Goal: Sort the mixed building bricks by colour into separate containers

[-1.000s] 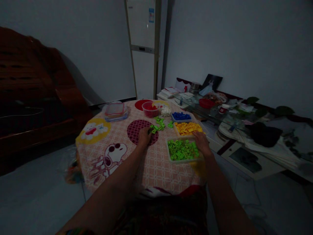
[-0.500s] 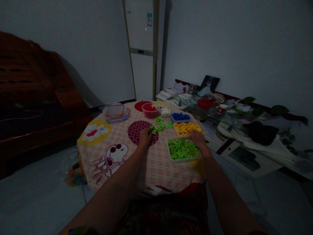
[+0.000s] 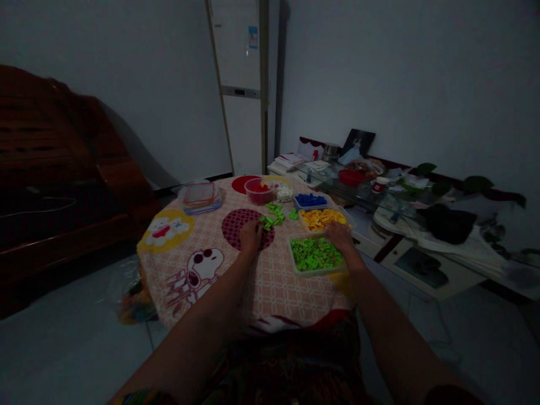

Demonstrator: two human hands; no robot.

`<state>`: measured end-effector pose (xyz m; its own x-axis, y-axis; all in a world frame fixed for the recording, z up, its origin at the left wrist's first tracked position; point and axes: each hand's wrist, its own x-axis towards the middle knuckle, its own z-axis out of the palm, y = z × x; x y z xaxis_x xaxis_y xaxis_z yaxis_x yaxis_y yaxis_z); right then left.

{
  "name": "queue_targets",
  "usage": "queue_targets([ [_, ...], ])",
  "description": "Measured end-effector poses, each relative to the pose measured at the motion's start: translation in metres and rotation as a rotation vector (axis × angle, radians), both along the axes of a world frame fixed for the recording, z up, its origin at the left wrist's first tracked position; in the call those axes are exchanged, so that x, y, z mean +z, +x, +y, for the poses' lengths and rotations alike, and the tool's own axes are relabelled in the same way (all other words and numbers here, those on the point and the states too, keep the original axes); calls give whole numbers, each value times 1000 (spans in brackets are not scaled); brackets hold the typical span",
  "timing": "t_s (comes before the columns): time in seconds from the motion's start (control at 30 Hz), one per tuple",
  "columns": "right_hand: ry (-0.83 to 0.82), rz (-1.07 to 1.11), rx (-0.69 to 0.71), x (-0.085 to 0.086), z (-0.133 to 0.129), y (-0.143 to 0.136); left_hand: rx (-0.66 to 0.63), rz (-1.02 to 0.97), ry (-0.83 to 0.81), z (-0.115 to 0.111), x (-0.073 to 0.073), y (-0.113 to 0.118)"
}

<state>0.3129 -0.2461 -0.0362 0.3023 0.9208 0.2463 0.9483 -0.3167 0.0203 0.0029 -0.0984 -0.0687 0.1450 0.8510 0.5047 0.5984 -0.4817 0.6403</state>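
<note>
Green pieces (image 3: 277, 218) are laid in a crooked cluster; loose green bits (image 3: 316, 254) are heaped in a shallow tray (image 3: 318, 273), yellow pieces (image 3: 323, 218) in a second tray (image 3: 314, 231) just beyond.

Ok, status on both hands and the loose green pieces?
Left hand beside loose green pieces, grip unclear. Right hand at near edge of yellow pieces, grip unclear. Nothing visible between left hand and green pieces.

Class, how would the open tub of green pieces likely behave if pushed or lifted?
Low and broad, the tub would probably slide rather than tip. Lying loose inside, the green pieces might shift or spill if it tilted, since no lid covers them.
</note>
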Motion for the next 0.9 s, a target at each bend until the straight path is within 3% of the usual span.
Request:
queue_targets([
  [0.2, -2, -5, -2, 0, 0, -1, -131, -153, -32, -16, 8, 12],
  [0.37, -2, -12, -4, 0, -1, -2, -462, -260, -123, -39, 27, 49],
  [0.47, 8, 2, -12, 0, 0, -3, -561, -217, -166, -52, 36, 65],
  [0.7, 66, 14, 3, -2, -1, -3, -595, 5, -99, -68, 36, 63],
  [0.9, 40, 17, -5, -2, 0, -2, -246, 18, -11, -31, 26, 45],
])
